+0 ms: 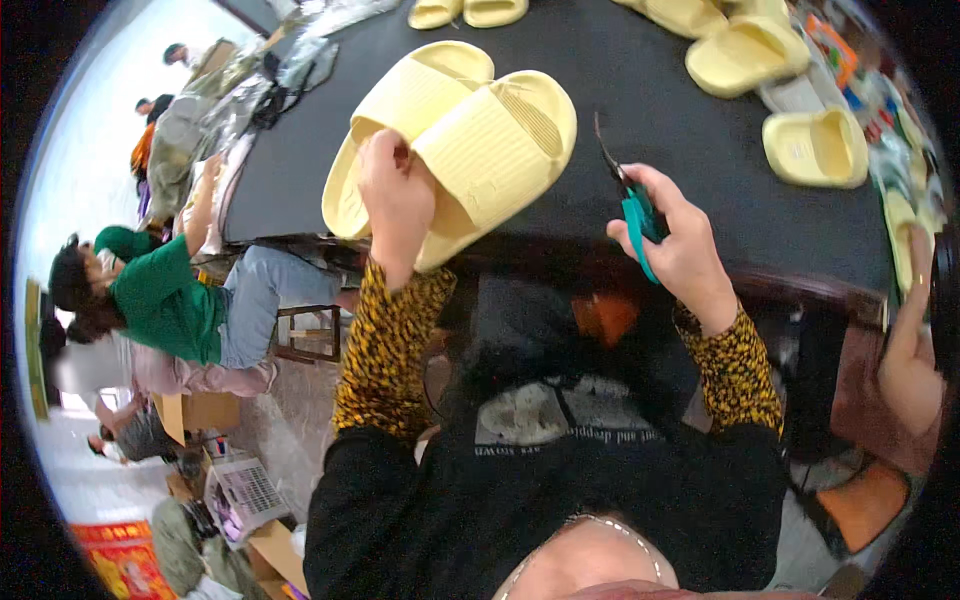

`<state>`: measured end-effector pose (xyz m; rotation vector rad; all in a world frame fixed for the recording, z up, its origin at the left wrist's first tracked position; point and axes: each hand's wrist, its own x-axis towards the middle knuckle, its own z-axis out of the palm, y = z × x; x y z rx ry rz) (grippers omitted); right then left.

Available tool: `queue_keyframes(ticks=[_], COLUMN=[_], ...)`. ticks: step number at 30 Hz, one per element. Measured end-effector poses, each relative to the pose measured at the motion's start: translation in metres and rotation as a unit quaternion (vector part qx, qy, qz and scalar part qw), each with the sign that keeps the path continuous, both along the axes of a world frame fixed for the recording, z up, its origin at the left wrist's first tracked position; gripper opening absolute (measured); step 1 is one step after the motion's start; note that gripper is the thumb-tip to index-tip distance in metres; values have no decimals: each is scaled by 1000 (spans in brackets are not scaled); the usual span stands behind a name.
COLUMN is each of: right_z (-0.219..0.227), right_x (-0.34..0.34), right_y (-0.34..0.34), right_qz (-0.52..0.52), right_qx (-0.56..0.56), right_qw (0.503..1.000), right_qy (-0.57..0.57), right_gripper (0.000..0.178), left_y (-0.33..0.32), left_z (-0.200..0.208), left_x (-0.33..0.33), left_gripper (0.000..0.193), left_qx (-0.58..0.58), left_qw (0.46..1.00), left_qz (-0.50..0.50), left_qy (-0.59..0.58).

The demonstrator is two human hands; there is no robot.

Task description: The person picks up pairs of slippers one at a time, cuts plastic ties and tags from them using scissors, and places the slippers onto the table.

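A pair of pale yellow slide slippers [490, 150] is lifted over the near edge of the dark table, side by side with the ribbed straps up. My left hand [395, 195] is closed on them, its fingers gripping between the two slippers. To their right, apart from them, my right hand [685, 235] is closed round the teal handles of small scissors [640, 220]. The dark curved blades point up and away from me. Whether the blades are parted is hard to tell.
More yellow slippers lie at the far edge [468, 12] and on the right [750, 55] of the black table [640, 90]. Plastic bags [300, 65] heap up at the far left. A person in green [170, 300] sits on the left; another person's arm [910, 350] is at the right.
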<state>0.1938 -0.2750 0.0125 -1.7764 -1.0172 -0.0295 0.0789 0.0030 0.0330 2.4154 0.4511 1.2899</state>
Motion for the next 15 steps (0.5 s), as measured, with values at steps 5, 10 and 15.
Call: queue_keyframes(ticks=[5, 10, 15], right_z=[-7, -33, -46], right_x=[-33, -59, -64], right_y=[-44, -74, -80], right_qz=[28, 18, -6], right_qx=[2, -78, -112], right_qw=[1000, 989, 987], right_qy=[10, 123, 111], right_gripper=[56, 59, 53], left_y=[-73, -91, -89], left_z=[-37, -65, -78], left_x=[-31, -35, -37], left_gripper=[16, 28, 36], left_qx=[-26, 25, 36], left_qw=[998, 993, 993], left_qz=[-56, -109, -112], left_qy=[-25, -25, 26])
